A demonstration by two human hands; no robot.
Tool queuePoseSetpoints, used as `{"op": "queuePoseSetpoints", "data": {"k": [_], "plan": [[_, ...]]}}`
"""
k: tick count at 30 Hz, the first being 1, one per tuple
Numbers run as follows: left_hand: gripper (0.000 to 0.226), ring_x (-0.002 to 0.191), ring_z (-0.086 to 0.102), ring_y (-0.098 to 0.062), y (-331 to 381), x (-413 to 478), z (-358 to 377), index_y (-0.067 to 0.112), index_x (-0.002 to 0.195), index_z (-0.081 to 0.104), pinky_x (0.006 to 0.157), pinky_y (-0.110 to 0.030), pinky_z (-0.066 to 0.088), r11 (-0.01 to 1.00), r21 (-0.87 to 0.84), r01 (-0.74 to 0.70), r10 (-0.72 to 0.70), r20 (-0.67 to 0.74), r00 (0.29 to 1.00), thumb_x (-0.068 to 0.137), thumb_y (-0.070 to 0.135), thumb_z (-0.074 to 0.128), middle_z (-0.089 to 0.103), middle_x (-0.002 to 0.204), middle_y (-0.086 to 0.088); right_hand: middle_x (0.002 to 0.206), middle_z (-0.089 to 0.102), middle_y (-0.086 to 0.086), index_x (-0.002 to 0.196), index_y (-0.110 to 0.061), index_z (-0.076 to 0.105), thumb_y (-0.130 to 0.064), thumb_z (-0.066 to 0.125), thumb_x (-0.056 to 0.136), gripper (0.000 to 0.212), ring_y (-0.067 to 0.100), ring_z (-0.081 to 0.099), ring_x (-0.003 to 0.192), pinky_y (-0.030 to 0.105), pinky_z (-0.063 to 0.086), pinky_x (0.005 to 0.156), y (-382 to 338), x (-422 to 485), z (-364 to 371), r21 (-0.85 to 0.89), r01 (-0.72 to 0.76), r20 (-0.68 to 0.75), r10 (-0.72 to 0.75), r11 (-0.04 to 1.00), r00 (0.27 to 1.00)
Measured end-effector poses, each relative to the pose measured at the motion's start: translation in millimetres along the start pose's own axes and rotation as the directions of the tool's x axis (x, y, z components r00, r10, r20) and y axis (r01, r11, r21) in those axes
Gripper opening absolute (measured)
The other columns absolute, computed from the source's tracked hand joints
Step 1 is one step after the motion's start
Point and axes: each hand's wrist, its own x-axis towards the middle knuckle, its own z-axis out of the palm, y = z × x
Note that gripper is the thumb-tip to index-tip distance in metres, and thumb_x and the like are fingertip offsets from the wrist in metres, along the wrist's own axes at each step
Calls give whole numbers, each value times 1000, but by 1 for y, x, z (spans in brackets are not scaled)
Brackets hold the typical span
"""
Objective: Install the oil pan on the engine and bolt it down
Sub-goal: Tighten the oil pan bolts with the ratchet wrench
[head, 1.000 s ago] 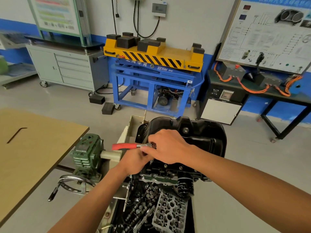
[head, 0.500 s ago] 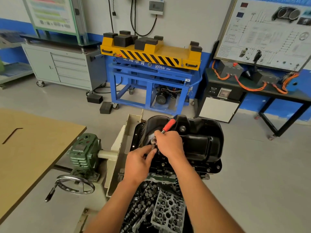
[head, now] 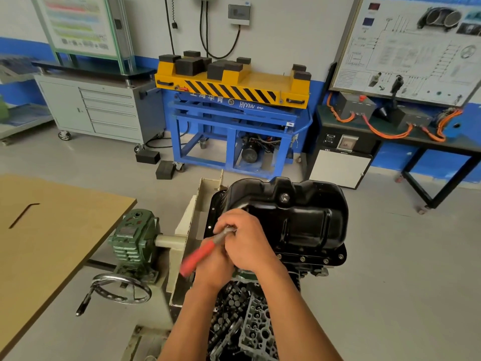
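Oil pan (head: 299, 220) is seated on the engine (head: 312, 272), centre-right of frame. Bolts (head: 302, 258) are seen fitted along its near flange. A left-edge bolt is prob. being tightened w/ the red-handled ratchet (head: 201, 255). Right hand (head: 247, 243) is curled over its head, left hand (head: 212, 272) wrapped round the shaft. Vs 0.5 s ago, the handle has been swung from upward to lower left.

The cream stand (head: 186, 217) carries the engine (head: 309, 272), with the oil pan (head: 299, 220) on top. A green gearbox (head: 132, 238) and handwheel (head: 121, 288) are mounted on its left side. Beside it is a wooden table (head: 52, 243), which bears one hex key (head: 20, 214).
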Motion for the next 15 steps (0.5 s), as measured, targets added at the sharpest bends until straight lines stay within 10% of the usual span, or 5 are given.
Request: {"op": "queuePoseSetpoints", "data": {"k": [9,15], "plan": [[46,74,57,13,-2,-3,1,37,84,58,53,3,30,978,-144,153,-140,96,985,94,-8,52,68,78,7,116,60,-28,122,-37,67,-11,69,85,46,-12,54,112,10,43,93,9,4,-26,23,-18,275,11,1000,961],[47,46,48,1,-7,-7,1,42,68,44,47,-8,28,971,-226,72,-73,2,997,95,5,55,53,54,16,112,70,-18,122,-34,69,-25,82,79,46,-4,63,106,24,50,95,17,2,-30,133,-91,235,58,987,970]]}}
